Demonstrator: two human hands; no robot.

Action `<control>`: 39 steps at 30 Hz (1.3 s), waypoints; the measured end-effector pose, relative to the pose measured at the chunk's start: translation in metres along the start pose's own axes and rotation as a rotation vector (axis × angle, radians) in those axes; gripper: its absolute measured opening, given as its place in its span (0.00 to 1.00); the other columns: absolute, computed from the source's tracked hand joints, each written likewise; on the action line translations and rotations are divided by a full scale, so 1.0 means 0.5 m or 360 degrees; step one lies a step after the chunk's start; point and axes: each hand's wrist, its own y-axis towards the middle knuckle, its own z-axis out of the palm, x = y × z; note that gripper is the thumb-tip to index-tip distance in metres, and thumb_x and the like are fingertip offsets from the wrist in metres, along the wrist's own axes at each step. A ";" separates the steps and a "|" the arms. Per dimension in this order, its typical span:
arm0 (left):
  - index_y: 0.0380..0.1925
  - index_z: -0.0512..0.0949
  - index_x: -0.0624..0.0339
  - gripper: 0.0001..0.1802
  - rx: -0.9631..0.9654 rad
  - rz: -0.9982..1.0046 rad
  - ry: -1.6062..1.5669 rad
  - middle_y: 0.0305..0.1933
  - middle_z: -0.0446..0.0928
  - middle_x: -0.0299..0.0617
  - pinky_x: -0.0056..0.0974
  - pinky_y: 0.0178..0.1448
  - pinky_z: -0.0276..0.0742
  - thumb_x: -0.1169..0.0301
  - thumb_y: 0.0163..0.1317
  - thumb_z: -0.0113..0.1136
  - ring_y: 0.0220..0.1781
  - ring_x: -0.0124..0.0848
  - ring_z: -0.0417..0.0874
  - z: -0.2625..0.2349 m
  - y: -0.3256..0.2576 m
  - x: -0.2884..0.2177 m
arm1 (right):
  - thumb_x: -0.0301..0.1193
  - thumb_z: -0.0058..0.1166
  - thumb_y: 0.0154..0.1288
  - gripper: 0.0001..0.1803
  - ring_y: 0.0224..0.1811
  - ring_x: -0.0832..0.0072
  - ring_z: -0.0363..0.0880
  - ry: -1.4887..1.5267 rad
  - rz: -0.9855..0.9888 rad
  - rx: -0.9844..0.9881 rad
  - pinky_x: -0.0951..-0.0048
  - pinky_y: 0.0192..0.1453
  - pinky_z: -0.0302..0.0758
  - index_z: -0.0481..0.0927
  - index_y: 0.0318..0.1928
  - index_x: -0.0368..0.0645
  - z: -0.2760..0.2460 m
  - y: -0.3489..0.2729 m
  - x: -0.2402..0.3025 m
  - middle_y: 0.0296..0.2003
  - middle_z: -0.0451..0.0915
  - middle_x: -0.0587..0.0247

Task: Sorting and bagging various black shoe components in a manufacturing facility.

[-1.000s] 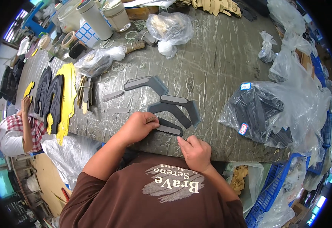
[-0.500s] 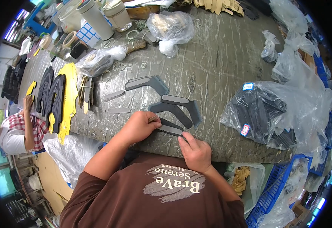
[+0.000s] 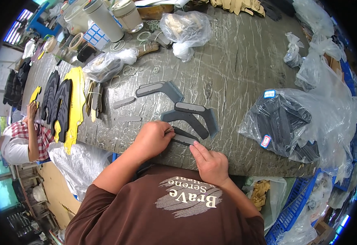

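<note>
Near the table's front edge lies a dark angled piece with a long grey strip (image 3: 184, 139) along its near arm. My left hand (image 3: 152, 141) is closed in a pinch at that piece's left end; a thin edge shows between its fingertips, too small to name. My right hand (image 3: 211, 163) has two fingers stretched out, their tips touching the strip's right end, with the other fingers curled and nothing in them. Just beyond lie more dark angled pieces (image 3: 188, 119) with blue-grey edges, one bearing a grey strip (image 3: 190, 107). Another such piece (image 3: 162, 89) lies farther off, with a loose grey strip (image 3: 124, 102) left of it.
A clear bag of dark pieces (image 3: 278, 122) lies right. Yellow and black cut sheets (image 3: 74, 106) and a tied bundle of strips (image 3: 92, 100) lie left, near another person (image 3: 27, 139). Jars, a grey cylinder (image 3: 105, 20) and a plastic bag (image 3: 185, 30) stand at the back. A blue crate (image 3: 288, 212) is low right.
My right fingertips have shifted slightly left, onto the grey strip's end. My left hand has turned a little, still pinching at the piece's left end. The whole view has shifted slightly.
</note>
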 end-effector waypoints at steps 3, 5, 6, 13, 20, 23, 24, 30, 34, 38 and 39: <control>0.28 0.80 0.65 0.07 -0.0058 0.0057 0.0081 0.28 0.78 0.52 0.43 0.38 0.75 0.72 0.50 0.61 0.32 0.49 0.79 0.007 0.000 0.006 | 0.28 0.49 0.49 0.21 0.21 0.75 0.72 -0.0001 0.0002 0.0011 0.73 0.25 0.70 0.78 0.47 0.47 0.000 0.001 0.000 0.49 0.77 0.68; 0.28 0.79 0.64 0.07 -0.0103 0.0099 0.0172 0.28 0.77 0.52 0.44 0.38 0.74 0.72 0.50 0.61 0.32 0.49 0.79 0.010 -0.001 -0.002 | 0.28 0.48 0.48 0.21 0.21 0.76 0.71 -0.0014 0.0010 0.0015 0.73 0.25 0.70 0.78 0.47 0.47 0.001 0.001 0.001 0.49 0.77 0.69; 0.27 0.79 0.64 0.07 -0.0147 0.0143 0.0263 0.28 0.76 0.52 0.45 0.38 0.74 0.72 0.50 0.61 0.32 0.50 0.78 0.010 -0.002 -0.006 | 0.28 0.48 0.48 0.21 0.21 0.76 0.71 -0.0013 0.0007 0.0015 0.73 0.25 0.70 0.78 0.47 0.47 0.000 0.002 0.003 0.49 0.77 0.69; 0.25 0.78 0.63 0.06 -0.0181 0.0212 0.0366 0.27 0.75 0.49 0.44 0.38 0.74 0.72 0.48 0.62 0.33 0.49 0.78 -0.003 -0.002 0.001 | 0.29 0.56 0.54 0.14 0.28 0.69 0.78 0.0344 0.0282 -0.0172 0.71 0.30 0.73 0.78 0.42 0.43 -0.020 0.026 0.011 0.42 0.78 0.64; 0.35 0.77 0.62 0.06 0.0137 -0.0139 -0.0957 0.34 0.79 0.36 0.29 0.43 0.72 0.78 0.56 0.58 0.38 0.23 0.78 -0.017 -0.041 0.015 | 0.22 0.57 0.57 0.10 0.25 0.83 0.73 0.1601 0.1035 -0.0131 0.82 0.29 0.68 0.76 0.40 0.36 -0.012 0.042 0.007 0.26 0.77 0.65; 0.40 0.76 0.64 0.10 0.0056 -0.0243 -0.1484 0.36 0.79 0.35 0.27 0.42 0.72 0.79 0.57 0.58 0.39 0.21 0.77 -0.029 -0.049 0.019 | 0.18 0.53 0.60 0.07 0.27 0.93 0.67 0.2114 0.1208 -0.0137 0.88 0.27 0.62 0.76 0.39 0.33 -0.015 0.054 0.009 0.27 0.74 0.74; 0.41 0.75 0.66 0.12 0.0063 -0.0330 -0.1696 0.36 0.78 0.36 0.27 0.41 0.73 0.79 0.56 0.59 0.39 0.22 0.78 -0.035 -0.051 0.018 | 0.19 0.54 0.59 0.07 0.27 0.92 0.67 0.2105 0.1234 -0.0152 0.88 0.28 0.63 0.76 0.39 0.33 -0.012 0.053 0.006 0.27 0.75 0.73; 0.38 0.78 0.65 0.10 0.0147 -0.0327 -0.1168 0.34 0.79 0.35 0.25 0.37 0.72 0.78 0.54 0.61 0.34 0.20 0.77 -0.032 -0.054 0.034 | 0.19 0.57 0.57 0.10 0.31 0.89 0.68 0.2006 0.1260 -0.0191 0.88 0.34 0.65 0.75 0.40 0.34 -0.011 0.056 0.014 0.30 0.72 0.73; 0.32 0.80 0.65 0.06 -0.0178 -0.0305 -0.0984 0.28 0.79 0.34 0.25 0.35 0.71 0.78 0.54 0.61 0.31 0.18 0.75 -0.058 -0.026 0.041 | 0.30 0.66 0.48 0.16 0.26 0.74 0.75 0.0747 0.0677 -0.0169 0.75 0.33 0.73 0.77 0.38 0.40 -0.031 0.055 0.038 0.34 0.75 0.62; 0.32 0.80 0.66 0.07 -0.0409 -0.0148 -0.0494 0.26 0.78 0.32 0.27 0.33 0.70 0.76 0.52 0.62 0.28 0.18 0.73 -0.112 0.035 0.093 | 0.35 0.66 0.45 0.19 0.27 0.67 0.77 0.0434 0.0330 0.0189 0.68 0.30 0.74 0.77 0.38 0.43 -0.028 0.041 0.036 0.34 0.73 0.64; 0.31 0.80 0.66 0.07 -0.0427 -0.0188 -0.0414 0.25 0.78 0.32 0.27 0.33 0.70 0.75 0.52 0.62 0.28 0.18 0.73 -0.127 0.048 0.095 | 0.34 0.65 0.46 0.17 0.27 0.67 0.77 0.0431 0.0312 0.0180 0.67 0.29 0.73 0.78 0.38 0.44 -0.025 0.042 0.034 0.33 0.73 0.65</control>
